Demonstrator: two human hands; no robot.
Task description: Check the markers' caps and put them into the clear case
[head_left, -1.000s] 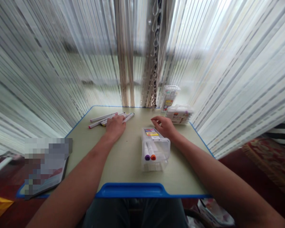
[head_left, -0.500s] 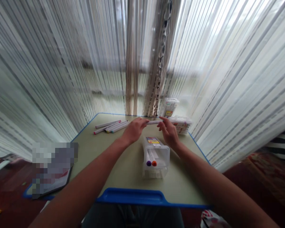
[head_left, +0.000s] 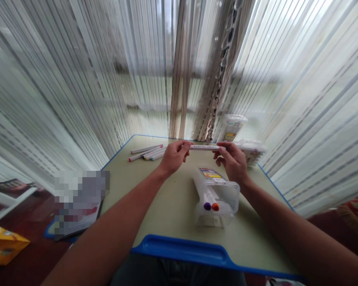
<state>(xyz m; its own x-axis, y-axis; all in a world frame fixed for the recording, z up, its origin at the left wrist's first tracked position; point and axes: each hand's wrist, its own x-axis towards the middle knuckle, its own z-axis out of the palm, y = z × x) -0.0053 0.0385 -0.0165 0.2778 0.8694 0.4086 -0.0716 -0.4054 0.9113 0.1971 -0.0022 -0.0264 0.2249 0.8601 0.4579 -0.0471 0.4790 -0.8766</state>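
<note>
- The person's left hand (head_left: 174, 157) has its fingers drawn together in a pinch on one end of a white marker (head_left: 205, 147).
- The person's right hand (head_left: 234, 159) meets the other end of it, thumb and forefinger closed on the tip, the remaining fingers loosely curled beneath and holding nothing else.
- The white marker lies level between the two hands, raised above the far part of the bench (head_left: 170, 210), with a line of dark print along its barrel.
- Nearer the person and below the right hand, a clear case (head_left: 199, 186) lies on the bench with its open end facing the person and a coloured label on its upper side.
- Inside that case, side by side, rest a purple-tipped marker (head_left: 207, 206) and an orange-tipped marker (head_left: 215, 206), both pointing out toward the opening.
- Beyond the left hand, a loose group of markers (head_left: 146, 152) lies on the bench, some touching; their exact number is hard to tell, since the hand may cover part of the group.
- Behind the right hand stand an upright clear box (head_left: 235, 124) and, just beside it, a lower clear box (head_left: 252, 147), partly hidden by that hand.
- A string curtain (head_left: 107, 79) hangs behind the bench.
</note>
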